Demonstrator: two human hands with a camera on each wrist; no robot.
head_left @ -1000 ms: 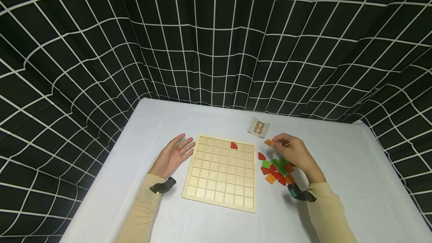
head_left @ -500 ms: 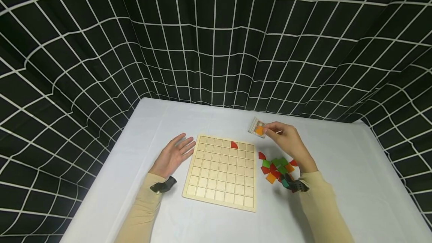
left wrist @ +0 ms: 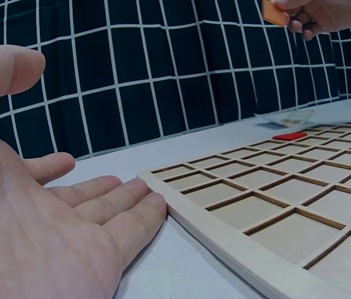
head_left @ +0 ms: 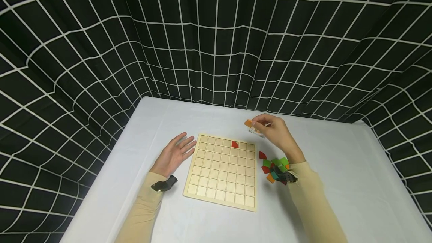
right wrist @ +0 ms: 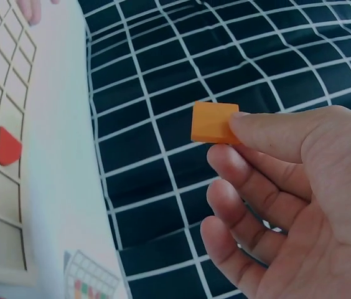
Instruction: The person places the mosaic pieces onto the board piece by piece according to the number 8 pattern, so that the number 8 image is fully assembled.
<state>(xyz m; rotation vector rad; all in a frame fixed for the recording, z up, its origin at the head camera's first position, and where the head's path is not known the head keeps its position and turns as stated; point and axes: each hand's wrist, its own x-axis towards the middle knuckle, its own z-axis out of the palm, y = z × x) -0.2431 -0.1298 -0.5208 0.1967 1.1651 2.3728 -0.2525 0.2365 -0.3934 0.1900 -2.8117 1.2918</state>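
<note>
My right hand (head_left: 275, 132) pinches an orange square tile (right wrist: 215, 122) between thumb and fingers, raised above the table near the far right corner of the wooden grid board (head_left: 221, 173). In the head view the hand partly covers a small pattern card (head_left: 257, 132), which shows more fully in the right wrist view. One red quarter-round tile (head_left: 235, 144) sits in a cell of the board's far row. My left hand (head_left: 173, 155) lies palm up beside the board's left edge, fingers extended and holding nothing; its fingertips are right at the rim in the left wrist view.
A loose pile of green tiles (head_left: 282, 162), red and orange ones lies right of the board, partly under my right wrist. A red tile (head_left: 262, 155) lies at its far side. Black gridded curtain (head_left: 216, 40) surrounds the white table (head_left: 168, 117).
My right hand has carried the orange tile leftward and away from me, passing over the pattern card. The left hand and the red tile on the board have stayed put.
</note>
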